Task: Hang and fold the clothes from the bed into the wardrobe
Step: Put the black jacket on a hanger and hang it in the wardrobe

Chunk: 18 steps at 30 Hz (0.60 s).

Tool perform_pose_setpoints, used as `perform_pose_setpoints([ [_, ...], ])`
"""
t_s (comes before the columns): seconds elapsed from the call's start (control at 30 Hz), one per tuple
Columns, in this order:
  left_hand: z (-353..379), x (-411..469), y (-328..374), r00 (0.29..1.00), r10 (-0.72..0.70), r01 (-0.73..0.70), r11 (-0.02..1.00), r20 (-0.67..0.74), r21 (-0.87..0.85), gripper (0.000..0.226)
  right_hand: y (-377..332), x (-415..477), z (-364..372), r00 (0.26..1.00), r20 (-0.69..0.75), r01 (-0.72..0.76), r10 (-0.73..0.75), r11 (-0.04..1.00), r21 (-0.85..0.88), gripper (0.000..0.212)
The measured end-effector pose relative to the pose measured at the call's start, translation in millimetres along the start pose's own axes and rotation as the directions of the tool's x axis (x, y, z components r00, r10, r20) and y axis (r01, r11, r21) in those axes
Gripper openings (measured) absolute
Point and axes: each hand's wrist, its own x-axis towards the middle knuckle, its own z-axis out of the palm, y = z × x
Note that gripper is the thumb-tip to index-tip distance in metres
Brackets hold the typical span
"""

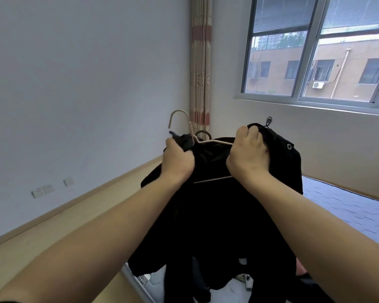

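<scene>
both hands hold the black garment (217, 215) raised beside the bed (348, 206). left hand (178, 159) clenches fabric at the hanger (214, 141) neck; right hand (248, 153) clenches the opposite shoulder. hanger axis runs left-right, hook up, nearer the left hand.

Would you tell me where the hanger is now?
Centre of the head view: the white hanger sits inside the black garment, between the left hand and right hand, near the curtain.
</scene>
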Motion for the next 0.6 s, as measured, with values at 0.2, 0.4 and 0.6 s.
perform_pose_setpoints([
  [0.2,-11.3,-16.7,0.4,0.857,0.468,-0.515,0.791,0.218,0.33,0.041,15.0,0.1,-6.6,0.989,0.053,-0.141,0.136,0.985,0.1,0.033],
  [0.4,-8.9,-9.7,-22.2,0.845,0.473,-0.533,0.715,0.247,0.452,0.044,17.7,-6.3,-5.7,0.993,0.092,-0.097,0.08,0.976,0.196,0.035],
  [0.6,-2.5,-14.6,-1.1,0.967,0.252,-0.238,0.936,-0.024,0.259,0.065,19.3,-12.9,1.3,0.992,0.07,0.09,-0.103,0.981,0.173,0.033],
])
